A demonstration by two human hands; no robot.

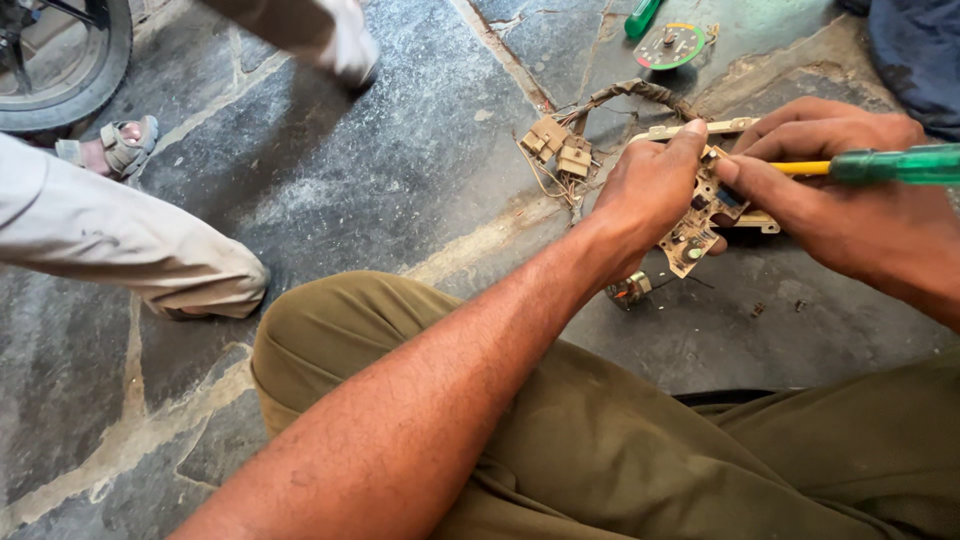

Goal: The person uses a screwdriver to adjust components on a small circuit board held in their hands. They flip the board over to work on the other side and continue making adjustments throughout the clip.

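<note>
— What lies about, biggest first?

— The grey cracked stone floor (pixel 380 170) carries everything. A black rubber wheel (pixel 70 60) shows at the top left corner, and another person's pale trouser leg (pixel 130 245) and sandalled foot (pixel 120 145) lie on the left.

— And the person's own hands?

— The left hand (pixel 650 190) is closed around the small tan, dusty printed circuit board (pixel 700 225), thumb on top, holding it up off the floor over the olive-trousered knees. The right hand (pixel 850 210) grips a screwdriver with a clear green handle and yellow shank (pixel 880 165), its fingertips also pressing on the board's right edge.

— What hangs off the board?

— A brown wrapped bundle of wires (pixel 640 95) loops away to beige plastic plug connectors (pixel 560 150) resting on the floor. Beyond lies a round dial face with coloured arc (pixel 670 45).

— How would the board handle?

— Light and stiff, I judge, but brittle; the wires look frail at their joints. Best held by its bare edges, with the bundle supported so it does not drag.
</note>
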